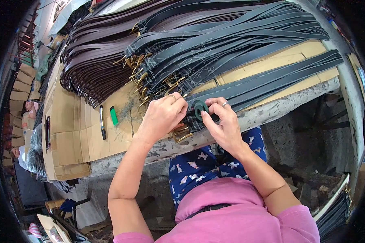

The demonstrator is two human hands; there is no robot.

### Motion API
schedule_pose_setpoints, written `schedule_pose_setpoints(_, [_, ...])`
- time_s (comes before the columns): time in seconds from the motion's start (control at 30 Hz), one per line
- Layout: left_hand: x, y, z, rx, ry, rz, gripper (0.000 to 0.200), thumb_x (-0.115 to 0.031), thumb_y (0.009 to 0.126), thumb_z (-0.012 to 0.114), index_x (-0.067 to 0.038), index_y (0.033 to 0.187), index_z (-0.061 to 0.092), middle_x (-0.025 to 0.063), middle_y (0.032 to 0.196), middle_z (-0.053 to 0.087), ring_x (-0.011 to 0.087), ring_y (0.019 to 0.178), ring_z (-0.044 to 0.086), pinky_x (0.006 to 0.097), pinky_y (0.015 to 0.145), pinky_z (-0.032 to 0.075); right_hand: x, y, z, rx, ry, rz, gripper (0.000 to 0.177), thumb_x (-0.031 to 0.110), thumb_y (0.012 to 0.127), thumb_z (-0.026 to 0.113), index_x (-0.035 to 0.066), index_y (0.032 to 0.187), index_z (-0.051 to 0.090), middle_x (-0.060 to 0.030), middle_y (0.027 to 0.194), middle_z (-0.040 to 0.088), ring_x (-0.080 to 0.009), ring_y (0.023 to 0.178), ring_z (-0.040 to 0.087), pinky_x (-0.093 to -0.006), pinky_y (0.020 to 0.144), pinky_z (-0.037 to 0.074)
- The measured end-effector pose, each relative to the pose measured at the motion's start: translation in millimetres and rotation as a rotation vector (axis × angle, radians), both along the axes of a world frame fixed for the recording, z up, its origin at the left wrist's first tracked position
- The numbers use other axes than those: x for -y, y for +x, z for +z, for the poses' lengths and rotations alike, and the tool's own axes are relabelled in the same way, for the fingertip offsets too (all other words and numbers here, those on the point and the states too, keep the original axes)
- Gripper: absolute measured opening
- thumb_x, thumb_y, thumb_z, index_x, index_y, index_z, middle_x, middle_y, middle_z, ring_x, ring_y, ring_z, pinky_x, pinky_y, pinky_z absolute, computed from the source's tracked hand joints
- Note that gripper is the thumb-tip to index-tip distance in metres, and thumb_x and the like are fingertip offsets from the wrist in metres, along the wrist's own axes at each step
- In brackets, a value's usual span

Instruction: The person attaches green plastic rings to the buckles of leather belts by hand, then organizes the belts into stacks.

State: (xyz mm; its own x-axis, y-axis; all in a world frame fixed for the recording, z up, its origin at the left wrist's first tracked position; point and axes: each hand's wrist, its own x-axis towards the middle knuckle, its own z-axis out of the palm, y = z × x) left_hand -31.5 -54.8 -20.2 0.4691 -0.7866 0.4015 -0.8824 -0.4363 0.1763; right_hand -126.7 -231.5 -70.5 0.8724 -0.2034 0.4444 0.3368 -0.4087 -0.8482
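My right hand (pixel 221 121) has its thumb and fingers closed on a dark green ring-shaped thing (pixel 199 108), whose kind I cannot tell. Just left of it, my left hand (pixel 163 115) is bent into a pinch; whatever lies between its fingertips is hidden. Both hands are over the buckle ends of black stitched belts (pixel 255 89) at the table's front edge. Gold-coloured buckles (pixel 183 137) show below and between the hands. Behind them a larger pile of black belts (pixel 231 44) has loose thread ends scattered over its buckle side.
Dark brown belts (pixel 97 60) are stacked at the back left. A green lighter (pixel 113 116) and a marker pen (pixel 102 122) lie on the cardboard (pixel 75 141) covering the table. The worn table edge (pixel 288 103) runs in front of my lap. More belts (pixel 334 214) are at lower right.
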Motion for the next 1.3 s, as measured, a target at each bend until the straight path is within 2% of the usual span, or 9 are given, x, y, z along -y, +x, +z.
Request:
schedule_pose_setpoints(0.33, [-1, -5, -6, -0.047, -0.127, 0.047, 0.011, -0.002, 0.078, 0.071, -0.003, 0.086, 0.064, 0.0082, 0.087, 0.066, 0.0259, 0.076, 0.066, 0.0339, 0.067, 0.054, 1, -2, 3, 0.004, 0.058, -0.001, 0.014, 0.006, 0.087, 0.064, -0.002, 0.081, 0.055, -0.0197, 0.099, 0.061, -0.0343, 0.093, 0.059, -0.0409, 0.084, 0.045])
schedule_pose_setpoints(0.47, [-2, -15, -16, -0.195, -0.356, 0.212, 0.008, -0.003, 0.082, 0.07, 0.0, 0.089, 0.065, 0.0113, 0.086, 0.066, 0.0248, 0.077, 0.066, 0.0328, 0.07, 0.052, 3, 0, 9, 0.023, -0.035, -0.02, 0.014, 0.004, 0.087, 0.064, -0.003, 0.081, 0.054, -0.0193, 0.095, 0.061, -0.0348, 0.088, 0.06, -0.0413, 0.08, 0.047])
schedule_pose_setpoints(0.67, [-5, -25, -19, -0.417, -0.545, 0.434, 0.008, -0.004, 0.088, 0.066, 0.003, 0.09, 0.065, 0.0106, 0.083, 0.065, 0.0185, 0.077, 0.064, 0.0302, 0.071, 0.05, -10, 22, 15, 0.121, 0.023, 0.065, 0.015, 0.005, 0.087, 0.063, -0.003, 0.081, 0.053, -0.0177, 0.083, 0.058, -0.0331, 0.076, 0.058, -0.0375, 0.07, 0.046])
schedule_pose_setpoints(0.83, [-3, -26, -28, -0.522, -0.647, 0.479, 0.009, -0.006, 0.09, 0.067, 0.003, 0.093, 0.065, 0.0075, 0.083, 0.066, 0.0126, 0.077, 0.062, 0.0275, 0.071, 0.049, -13, 35, 23, -0.049, -0.036, 0.08, 0.019, 0.009, 0.087, 0.063, -0.004, 0.077, 0.054, -0.0169, 0.073, 0.054, -0.032, 0.07, 0.054, -0.0408, 0.064, 0.042])
schedule_pose_setpoints(1.1, [-2, -26, -33, -0.51, -0.688, 0.472, 0.01, -0.007, 0.089, 0.068, 0.002, 0.092, 0.064, 0.0092, 0.085, 0.065, 0.0159, 0.077, 0.063, 0.0299, 0.071, 0.05, -16, 43, 32, -0.183, -0.067, 0.088, 0.025, 0.011, 0.084, 0.064, -0.008, 0.07, 0.053, -0.0184, 0.074, 0.054, -0.032, 0.069, 0.054, -0.0411, 0.063, 0.043])
schedule_pose_setpoints(1.2, [-1, -26, -33, -0.506, -0.682, 0.467, 0.011, -0.006, 0.089, 0.066, 0.004, 0.092, 0.062, 0.0117, 0.086, 0.063, 0.0197, 0.076, 0.064, 0.0318, 0.071, 0.05, -15, 44, 29, -0.192, -0.171, 0.074, 0.021, 0.009, 0.085, 0.066, -0.008, 0.077, 0.058, -0.0126, 0.078, 0.056, -0.0213, 0.07, 0.058, -0.0326, 0.065, 0.05])
schedule_pose_setpoints(1.3, [0, -27, -33, -0.513, -0.697, 0.461, 0.01, -0.006, 0.089, 0.066, 0.003, 0.091, 0.062, 0.0113, 0.085, 0.063, 0.0194, 0.076, 0.064, 0.0317, 0.071, 0.05, -18, 45, 28, -0.177, -0.084, 0.078, 0.026, 0.012, 0.082, 0.064, -0.008, 0.069, 0.054, -0.0197, 0.074, 0.054, -0.0325, 0.069, 0.053, -0.0416, 0.063, 0.042])
